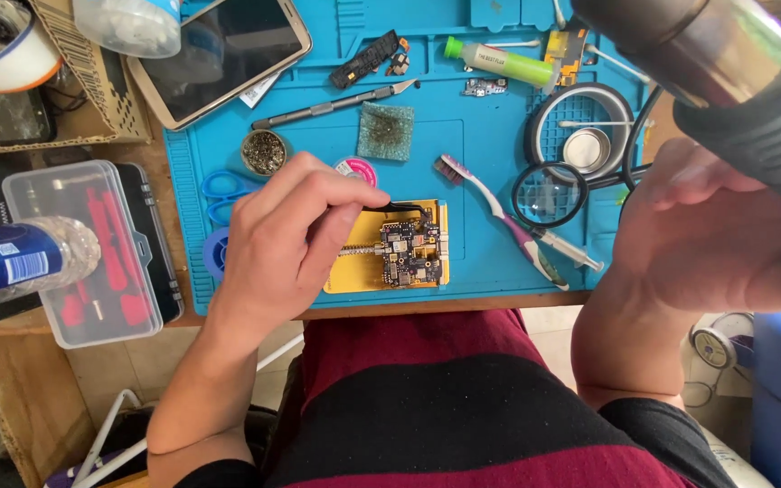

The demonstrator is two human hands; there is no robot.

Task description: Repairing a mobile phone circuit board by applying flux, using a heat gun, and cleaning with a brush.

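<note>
My left hand (286, 239) closes its grip on black tweezers (397, 208), pinched between thumb and forefinger, their tip resting at the top edge of a circuit board (411, 253). The board sits clamped in a yellow holder (354, 276) near the front edge of the blue work mat (318, 136) that covers the surface. My right hand (716, 235) wraps its grip around the dark handle of a hot-air gun (725, 63), raised well above the mat at the right, its metal nozzle close to the camera. Just right of the holder lie a toothbrush (499, 212), a round magnifier (549, 193) and a syringe (567, 248). Behind the board rest a green sponge pad (386, 131) and a craft knife (336, 106). A clear plastic case (92, 253) stands left of the mat.
</note>
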